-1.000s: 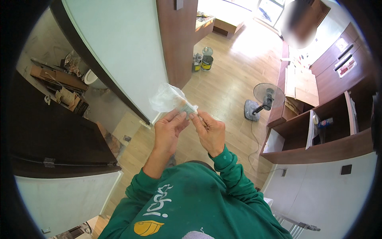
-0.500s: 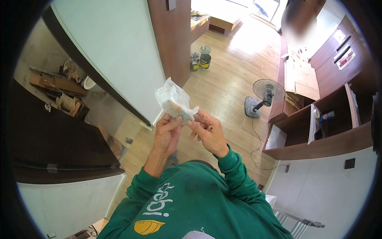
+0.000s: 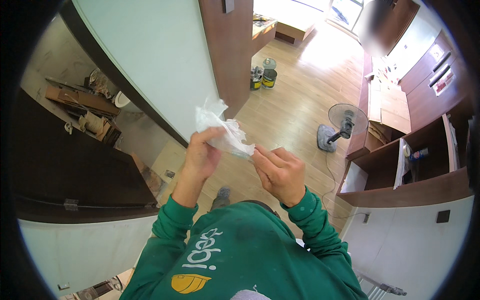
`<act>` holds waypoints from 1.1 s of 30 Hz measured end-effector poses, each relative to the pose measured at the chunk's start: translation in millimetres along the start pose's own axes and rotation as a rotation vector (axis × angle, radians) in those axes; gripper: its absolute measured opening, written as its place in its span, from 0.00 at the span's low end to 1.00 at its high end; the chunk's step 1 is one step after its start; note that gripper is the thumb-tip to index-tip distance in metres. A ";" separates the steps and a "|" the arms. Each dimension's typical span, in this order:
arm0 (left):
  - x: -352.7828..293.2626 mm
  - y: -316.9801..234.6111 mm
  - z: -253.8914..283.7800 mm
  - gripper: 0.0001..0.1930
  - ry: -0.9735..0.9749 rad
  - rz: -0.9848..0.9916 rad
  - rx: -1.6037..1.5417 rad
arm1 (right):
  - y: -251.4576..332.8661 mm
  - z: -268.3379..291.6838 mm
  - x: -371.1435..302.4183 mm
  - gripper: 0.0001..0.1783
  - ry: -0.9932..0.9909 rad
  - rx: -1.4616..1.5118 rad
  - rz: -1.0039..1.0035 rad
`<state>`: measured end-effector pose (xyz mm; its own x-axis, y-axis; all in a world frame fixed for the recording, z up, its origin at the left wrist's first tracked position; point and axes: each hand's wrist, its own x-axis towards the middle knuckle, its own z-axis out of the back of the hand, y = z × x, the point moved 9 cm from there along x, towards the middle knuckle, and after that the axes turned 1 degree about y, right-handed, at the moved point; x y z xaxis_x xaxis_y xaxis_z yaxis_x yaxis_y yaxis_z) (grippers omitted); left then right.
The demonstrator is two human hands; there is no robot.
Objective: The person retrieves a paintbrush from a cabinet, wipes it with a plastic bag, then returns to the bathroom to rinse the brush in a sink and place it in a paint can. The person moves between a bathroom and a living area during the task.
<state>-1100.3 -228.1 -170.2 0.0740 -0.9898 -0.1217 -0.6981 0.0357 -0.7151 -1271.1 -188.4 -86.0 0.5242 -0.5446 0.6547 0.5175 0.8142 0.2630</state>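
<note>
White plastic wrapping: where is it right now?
In the head view, the white plastic wrapping is slightly left of and above centre, gripped by the left hand and pinched at its right end by the right hand.

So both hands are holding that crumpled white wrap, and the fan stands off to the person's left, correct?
Not quite: the fan stands off to the person's right, as the head view shows. The left hand and right hand do hold the crumpled white wrap.

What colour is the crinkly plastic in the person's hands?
The plastic is whitish and looks partly see-through; it shows best in the head view.
</note>
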 end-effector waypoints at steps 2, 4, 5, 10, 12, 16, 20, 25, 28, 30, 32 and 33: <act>8.0 -17.0 12.5 0.14 -0.037 -0.059 0.001 | 0.8 8.1 2.4 0.16 -0.036 -0.054 0.072; 13.5 -42.4 22.0 0.11 -0.005 -0.181 -0.024 | 0.9 14.4 3.5 0.17 -0.056 -0.093 0.119; 16.6 -51.8 34.4 0.10 -0.080 -0.190 -0.013 | 0.5 17.8 3.2 0.17 -0.062 -0.107 0.132; 8.5 -130.6 42.5 0.08 -0.105 -0.398 0.133 | -4.8 30.1 1.2 0.20 -0.063 -0.147 0.167; -15.8 -170.3 31.0 0.09 -0.191 -0.582 0.347 | -7.3 35.1 1.1 0.21 -0.081 -0.163 0.180; -48.8 -147.5 -70.0 0.20 0.378 -0.668 1.070 | -6.9 31.1 4.2 0.22 -0.026 -0.192 0.230; -42.6 -97.9 -110.2 0.24 0.624 -0.613 1.443 | 0.6 28.2 9.3 0.22 -0.006 -0.177 0.271; -13.1 -57.0 -99.8 0.20 0.770 -0.271 1.525 | 5.6 28.2 7.5 0.22 0.002 -0.155 0.273; -3.4 -51.6 -90.3 0.14 0.700 -0.181 1.466 | 4.2 25.1 0.9 0.21 0.026 -0.138 0.240; -8.2 -49.0 -93.3 0.13 0.735 -0.251 1.498 | 1.8 21.1 -5.2 0.22 0.065 -0.131 0.204; -14.3 -44.5 -91.5 0.12 0.727 -0.260 1.501 | 0.4 19.2 -11.4 0.23 0.073 -0.095 0.173; -18.7 -41.4 -89.1 0.11 0.708 -0.254 1.484 | -0.1 19.3 -14.6 0.23 0.070 -0.075 0.157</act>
<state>-1136.2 -223.3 -77.0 -0.5341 -0.8381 0.1113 0.5504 -0.4447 -0.7066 -1291.9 -176.7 -81.8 0.6469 -0.4263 0.6323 0.4730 0.8747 0.1058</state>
